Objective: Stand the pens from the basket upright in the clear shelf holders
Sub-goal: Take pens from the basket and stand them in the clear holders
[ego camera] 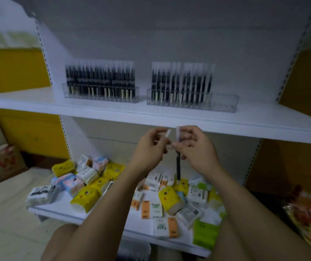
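Pretty dim in here, kinda bluish light. It's a white metal shelving unit with slotted uprights down both sides and yellow panels behind it left and right. The upper shelf is white, and so is the lower shelf. Pale floor (a cardboard box sits far left).

**Room at the right end of the right holder**

Free slots there, open from above. Just left of them, blocked by standing pens. Further left, apart, the left holder, packed full. Below and in front, a jutting shelf edge. Lower still, crowded packets.
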### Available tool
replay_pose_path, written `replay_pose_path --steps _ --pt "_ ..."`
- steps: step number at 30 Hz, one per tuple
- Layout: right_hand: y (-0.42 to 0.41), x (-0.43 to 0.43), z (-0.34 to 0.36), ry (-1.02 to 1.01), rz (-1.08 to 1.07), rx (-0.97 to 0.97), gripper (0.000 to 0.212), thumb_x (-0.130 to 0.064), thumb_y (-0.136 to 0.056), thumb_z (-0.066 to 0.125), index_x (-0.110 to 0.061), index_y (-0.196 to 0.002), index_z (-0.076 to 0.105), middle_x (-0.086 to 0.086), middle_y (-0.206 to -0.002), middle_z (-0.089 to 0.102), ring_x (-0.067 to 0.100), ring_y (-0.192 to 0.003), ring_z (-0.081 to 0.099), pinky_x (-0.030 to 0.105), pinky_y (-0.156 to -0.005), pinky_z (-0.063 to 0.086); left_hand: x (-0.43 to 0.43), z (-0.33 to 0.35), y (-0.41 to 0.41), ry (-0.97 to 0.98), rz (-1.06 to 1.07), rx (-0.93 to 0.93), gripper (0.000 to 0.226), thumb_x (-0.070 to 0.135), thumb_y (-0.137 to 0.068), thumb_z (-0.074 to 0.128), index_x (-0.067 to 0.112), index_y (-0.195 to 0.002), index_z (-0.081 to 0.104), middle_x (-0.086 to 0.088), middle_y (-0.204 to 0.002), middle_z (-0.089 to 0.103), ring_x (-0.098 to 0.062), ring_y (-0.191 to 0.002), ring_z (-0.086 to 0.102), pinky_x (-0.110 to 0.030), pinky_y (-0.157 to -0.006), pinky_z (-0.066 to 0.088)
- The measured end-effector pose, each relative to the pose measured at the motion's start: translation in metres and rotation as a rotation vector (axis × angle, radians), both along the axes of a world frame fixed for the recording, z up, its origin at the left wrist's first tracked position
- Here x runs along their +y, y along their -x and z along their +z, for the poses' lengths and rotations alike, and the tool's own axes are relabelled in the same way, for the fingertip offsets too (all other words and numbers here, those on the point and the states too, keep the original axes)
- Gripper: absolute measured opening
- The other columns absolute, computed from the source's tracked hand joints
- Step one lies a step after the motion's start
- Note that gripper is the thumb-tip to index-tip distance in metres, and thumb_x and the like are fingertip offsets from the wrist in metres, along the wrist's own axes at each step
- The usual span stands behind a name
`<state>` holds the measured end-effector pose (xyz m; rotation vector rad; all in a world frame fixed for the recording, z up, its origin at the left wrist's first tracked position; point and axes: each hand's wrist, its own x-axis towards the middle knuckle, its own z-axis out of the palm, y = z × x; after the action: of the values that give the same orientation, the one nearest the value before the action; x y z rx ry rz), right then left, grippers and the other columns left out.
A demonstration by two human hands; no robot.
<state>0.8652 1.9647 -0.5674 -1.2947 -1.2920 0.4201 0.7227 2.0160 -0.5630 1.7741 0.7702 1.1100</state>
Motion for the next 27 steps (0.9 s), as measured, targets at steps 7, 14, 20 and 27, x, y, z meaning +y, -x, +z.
replay_pose_path --steps 7,14,20,27 --pt "-0.032 -0.019 0.047 -0.095 -0.08 -0.19 0.047 -0.014 -0.089 0.068 -0.041 -0.125 0.054 -0.004 -0.091 0.06 0.014 -0.067 0.064 0.04 -0.066 0.059 -0.003 0.051 -0.032 -0.198 -0.097 0.075 0.03 0.022 -0.096 0.057 0.024 -0.127 0.059 -0.002 -0.087 0.066 -0.007 -0.06 0.058 -0.025 -0.054 0.045" --pt "-0.066 -0.02 0.092 -0.209 -0.196 -0.256 0.041 -0.015 -0.089 0.067 -0.031 -0.125 0.056 -0.011 -0.104 0.062 0.003 -0.074 0.064 0.019 -0.067 0.057 0.0 0.104 -0.079 -0.297 -0.115 0.089 0.024 0.023 -0.099 0.048 0.033 -0.12 0.057 -0.003 -0.086 0.063 -0.002 -0.061 0.052 -0.02 -0.056 0.043" --pt "-0.102 -0.009 0.126 -0.294 -0.221 -0.182 0.042 -0.01 -0.088 0.068 -0.03 -0.122 0.054 -0.014 -0.095 0.056 0.01 -0.072 0.065 0.031 -0.065 0.06 0.011 0.138 -0.115 -0.25 -0.232 -0.073 0.022 0.022 -0.098 0.052 0.017 -0.119 0.06 -0.004 -0.077 0.066 -0.011 -0.064 0.063 -0.024 -0.06 0.051" --pt "-0.143 0.011 0.155 -0.324 -0.246 -0.212 0.043 -0.015 -0.086 0.071 -0.027 -0.124 0.057 -0.01 -0.103 0.057 0.014 -0.076 0.068 0.032 -0.064 0.061 0.031 0.165 -0.143 -0.035 -0.307 -0.286 0.025 0.006 -0.09 0.061 0.011 -0.114 0.062 -0.012 -0.109 0.067 -0.023 -0.092 0.071 -0.036 -0.08 0.059"
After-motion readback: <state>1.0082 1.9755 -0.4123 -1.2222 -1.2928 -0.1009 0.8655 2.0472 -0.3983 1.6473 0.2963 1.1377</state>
